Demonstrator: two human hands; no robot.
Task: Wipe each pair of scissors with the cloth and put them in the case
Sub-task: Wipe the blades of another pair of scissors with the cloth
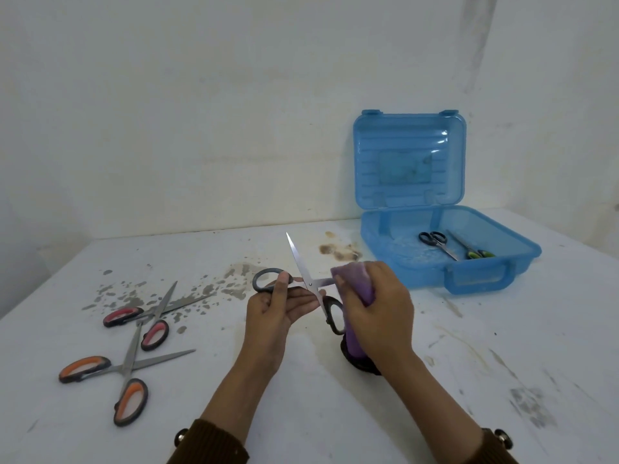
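My left hand (279, 308) holds a pair of grey-handled scissors (299, 262) spread open above the table, one blade pointing up and away. My right hand (378, 308) grips a purple cloth (355, 283) wrapped over the other blade. The blue case (479, 276) stands open at the right, lid upright, with black-handled scissors (435, 241) and green-handled scissors (472, 251) inside. On the left of the table lie pink-handled scissors (147, 316) and orange-handled scissors (114, 376), both spread open.
The white table (335, 413) is stained with grey flecks at the left and brown marks near the case. A dark round object (360, 363) sits under my right wrist, mostly hidden. A white wall stands close behind the table.
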